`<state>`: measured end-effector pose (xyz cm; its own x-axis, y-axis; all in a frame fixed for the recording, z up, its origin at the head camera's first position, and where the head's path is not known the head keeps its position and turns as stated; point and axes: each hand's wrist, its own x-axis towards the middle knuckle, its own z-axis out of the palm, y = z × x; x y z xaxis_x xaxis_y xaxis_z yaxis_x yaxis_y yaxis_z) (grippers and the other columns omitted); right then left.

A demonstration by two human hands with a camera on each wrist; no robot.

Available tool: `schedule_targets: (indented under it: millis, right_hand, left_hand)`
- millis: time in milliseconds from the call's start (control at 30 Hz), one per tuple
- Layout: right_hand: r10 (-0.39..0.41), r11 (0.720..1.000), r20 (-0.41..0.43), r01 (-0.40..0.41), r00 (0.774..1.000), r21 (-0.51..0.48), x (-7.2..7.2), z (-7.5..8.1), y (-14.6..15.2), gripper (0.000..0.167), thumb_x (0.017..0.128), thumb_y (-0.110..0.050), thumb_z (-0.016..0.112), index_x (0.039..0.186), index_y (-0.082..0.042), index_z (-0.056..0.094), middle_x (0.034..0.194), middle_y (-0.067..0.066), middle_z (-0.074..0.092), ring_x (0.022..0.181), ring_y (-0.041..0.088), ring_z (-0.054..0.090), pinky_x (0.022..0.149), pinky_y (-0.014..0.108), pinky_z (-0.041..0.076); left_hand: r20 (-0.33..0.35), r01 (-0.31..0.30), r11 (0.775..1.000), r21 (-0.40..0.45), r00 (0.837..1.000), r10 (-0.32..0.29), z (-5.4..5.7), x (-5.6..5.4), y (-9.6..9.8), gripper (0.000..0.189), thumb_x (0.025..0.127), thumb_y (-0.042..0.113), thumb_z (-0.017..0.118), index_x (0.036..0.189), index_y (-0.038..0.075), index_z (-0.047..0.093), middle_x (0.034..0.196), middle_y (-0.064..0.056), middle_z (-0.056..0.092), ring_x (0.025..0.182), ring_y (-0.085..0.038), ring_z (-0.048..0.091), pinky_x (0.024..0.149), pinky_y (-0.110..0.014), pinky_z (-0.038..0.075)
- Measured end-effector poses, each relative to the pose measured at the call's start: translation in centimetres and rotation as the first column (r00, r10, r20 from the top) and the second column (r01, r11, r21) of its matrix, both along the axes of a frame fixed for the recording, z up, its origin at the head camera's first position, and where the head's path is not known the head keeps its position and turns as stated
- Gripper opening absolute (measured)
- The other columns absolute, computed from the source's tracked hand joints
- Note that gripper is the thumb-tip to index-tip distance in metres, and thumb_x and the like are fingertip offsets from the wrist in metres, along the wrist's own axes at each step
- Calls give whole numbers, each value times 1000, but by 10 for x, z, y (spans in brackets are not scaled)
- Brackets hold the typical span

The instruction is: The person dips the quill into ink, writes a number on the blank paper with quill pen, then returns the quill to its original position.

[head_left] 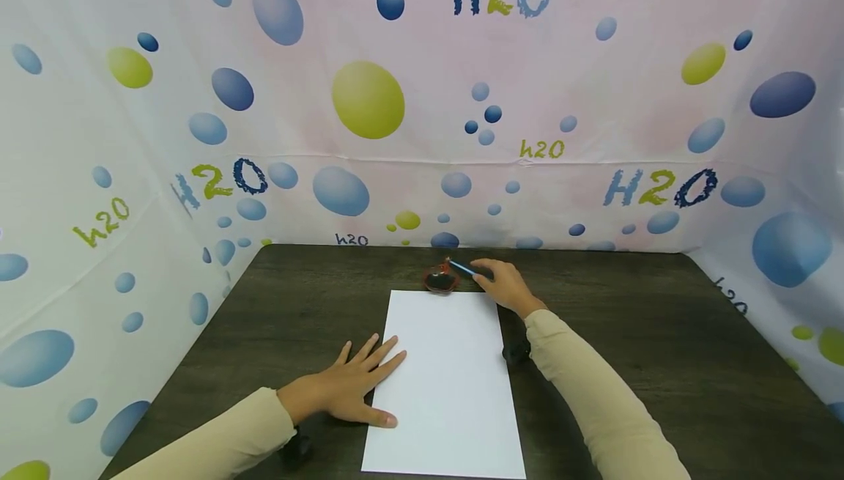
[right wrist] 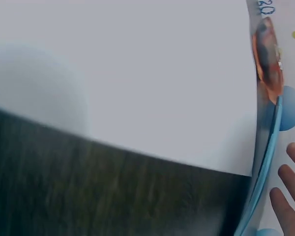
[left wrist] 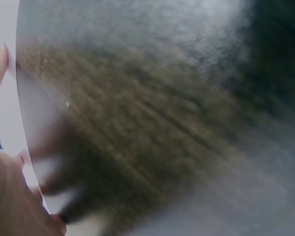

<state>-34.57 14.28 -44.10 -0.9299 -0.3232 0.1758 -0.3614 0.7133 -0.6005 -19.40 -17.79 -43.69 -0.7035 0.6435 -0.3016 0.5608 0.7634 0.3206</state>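
**Printed cloth [head_left: 297,91] behind, dark table [head_left: 633,304] below, shades [head_left: 441,280] beyond the sheet [head_left: 442,407]**

The cloth rises along the back and both sides of the table, whose side edges splay outward toward me. From the left, wood runs in from the table's edge to my left hand [head_left: 352,385]. It lies across the sheet's left edge with its fingers spread, the thumb and fingertips over white. Between those fingertips and the sheet's right edge is a wide open stretch. The shades sit right at the sheet's far edge, near the back of the table, and their blue arm [head_left: 461,267] slants rightward to my right hand [head_left: 506,288]. There my fingers stand apart from one another, thumb near the arm; I can't tell whether it touches. Farther right, wood stretches on to the table's edge.

The cloth carries blue and lime dots, "H2O" lettering and a crease across the back. My sleeves [head_left: 593,392] are plain beige fabric. The table shows a streaky grain; the sheet is flat, matte and rectangular. The shades have a dark lens in an orange frame; the arm is slim and gently bowed.
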Motion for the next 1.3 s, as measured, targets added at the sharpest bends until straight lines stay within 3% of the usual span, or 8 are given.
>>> schedule_targets:
  millis: [100,233,367,500,800,1033,1300]
  right_hand:
    - [-32,999,-8,32,999,-9,0,-3,-4,38,97,-18,60,133,-7,57,128,20,58,46,14,36,55,32,40]
    - [-64,998,11,64,998,-25,-2,-6,-8,36,95,-18,62,130,-7,60,116,17,64,49,14,39,51,29,38]
    - [-95,995,17,95,995,-26,-5,-9,-10,35,93,-17,65,127,-8,63,107,14,67,67,18,51,61,32,42]
    - [-120,992,17,121,993,-27,-7,-11,-13,34,92,-16,66,125,-8,65,111,14,67,81,22,56,71,37,46]
    - [-215,976,24,215,976,-27,-9,-14,-21,30,91,-5,65,121,-8,68,115,18,67,87,26,59,75,41,49]
    - [-219,975,-3,219,976,-33,-9,-14,-21,31,89,0,65,119,-6,68,114,17,68,100,32,62,85,47,50]
    - [-208,977,-6,208,978,-46,-11,-14,-19,36,88,0,64,123,-7,65,112,15,68,97,31,63,82,47,50]
  left_hand:
    - [0,0,1000,-8,1000,0,0,0,0,98,83,72,52,156,23,8,162,-5,-5,146,-38,-5,106,-72,1]
    - [0,-1,1000,-17,1000,1,0,-1,0,98,83,73,51,156,24,7,162,-4,-5,146,-37,-6,107,-71,1]
    - [-3,8,999,-47,1000,-8,-2,-3,0,98,83,74,49,156,25,4,162,-4,-8,146,-37,-7,107,-71,0]
    - [2,13,997,-79,1000,-13,-2,-4,1,98,84,73,48,156,26,2,162,-3,-10,146,-36,-9,107,-71,0]
    - [18,19,994,-107,1000,-17,4,-3,4,96,86,71,48,156,24,2,162,-5,-9,146,-36,-9,108,-70,0]
    - [20,20,993,-117,1000,-18,5,-2,5,97,86,72,48,156,24,2,162,-5,-9,146,-36,-9,108,-70,1]
    - [27,9,994,-112,1000,-6,5,-3,5,96,85,71,49,156,26,2,162,-4,-9,146,-36,-9,108,-70,0]
